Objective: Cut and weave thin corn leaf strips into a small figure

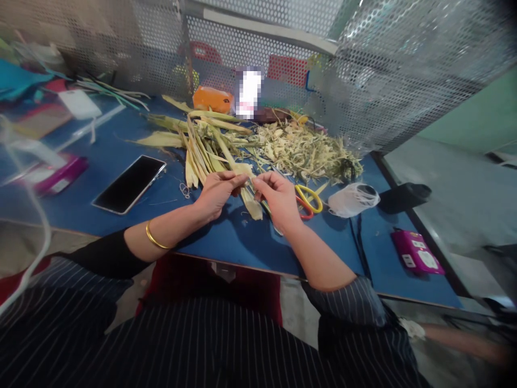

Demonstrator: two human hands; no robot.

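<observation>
Close together over the table, my two hands work at a pale dried corn husk (253, 208). My left hand (218, 194) pinches it between thumb and fingers; a gold bangle (154, 236) circles that wrist. My right hand (279, 198) is closed in a pinch at the husk's other side, fingertips almost meeting the left ones. Scissors (311, 199) with yellow and red handles lie beside and partly under my right hand. Behind the hands is a heap of long husks (202, 143), and to its right a pile of shredded husk (302, 151).
Left on the blue table (266, 253) lie a black phone (129, 184) and a blurred purple box (60, 173). At right are a white twine roll (354, 200), a black roll (404, 198) and a purple box (418, 252). A perforated metal screen (250, 40) stands behind. Another person's arm (460, 338) shows lower right.
</observation>
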